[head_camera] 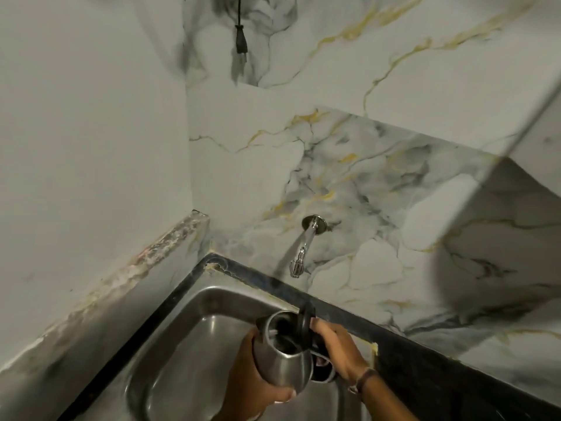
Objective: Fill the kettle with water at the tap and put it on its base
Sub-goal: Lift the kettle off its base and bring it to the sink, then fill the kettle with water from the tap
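Observation:
A stainless steel kettle (pixel 283 357) with a black lid flipped open hangs over the steel sink (pixel 182 344), tilted with its mouth toward the wall. My left hand (pixel 252 381) cups the kettle's body from below. My right hand (pixel 337 349) grips its black handle on the right side. The chrome tap (pixel 303 250) sticks out of the marble wall above and beyond the kettle; no water stream is visible. The kettle's base is out of view.
A black counter edge (pixel 409 354) runs along the sink's right and back sides. A plain wall (pixel 91 147) closes the left. A black cord with a plug (pixel 241 38) dangles at the top. A marble shelf or ledge (pixel 516 192) overhangs on the right.

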